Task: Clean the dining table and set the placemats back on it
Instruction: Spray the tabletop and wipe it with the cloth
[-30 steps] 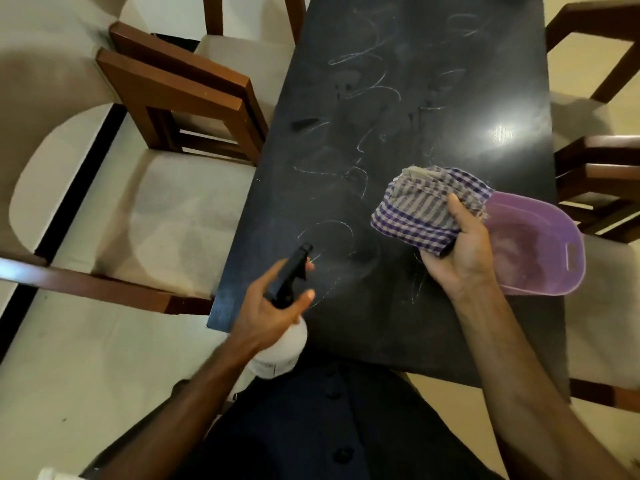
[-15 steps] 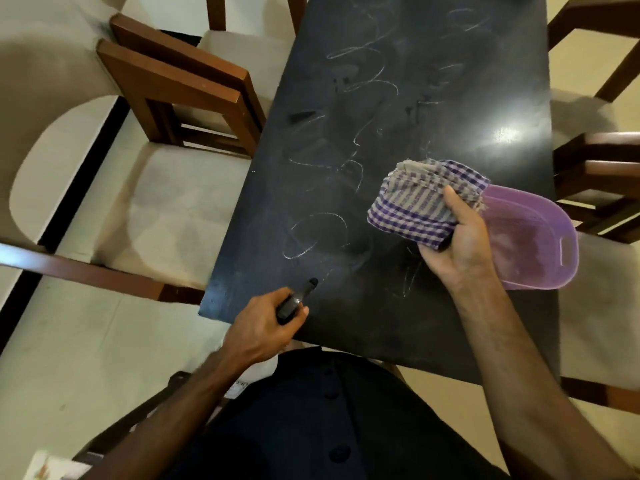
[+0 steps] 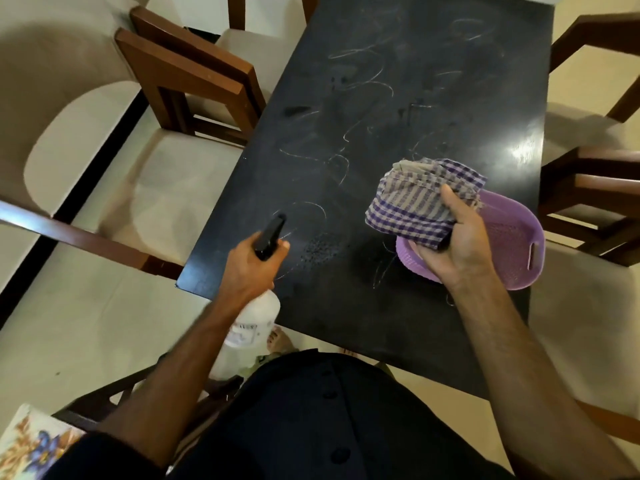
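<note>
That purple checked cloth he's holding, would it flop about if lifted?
Probably floppy: the checked cloth lies bunched in folds in the right hand. Likely light, since fingers and thumb alone hold it clear of the table.

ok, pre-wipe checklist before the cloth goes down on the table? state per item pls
1. Cloth in hand: ok. The right hand grips the checked cloth, held above the table.
2. Spray on the surface: ok. Droplets sit just ahead of the nozzle.
3. Spray bottle under control: ok. The left hand holds it at the near table edge.
4. Wipe path free: not ok. The purple basket stands on the table under the cloth hand.
5. Streaks left to clean: not ok. Pale smears run up the tabletop.
6. Placemats ready: cannot tell, none in view.
</note>
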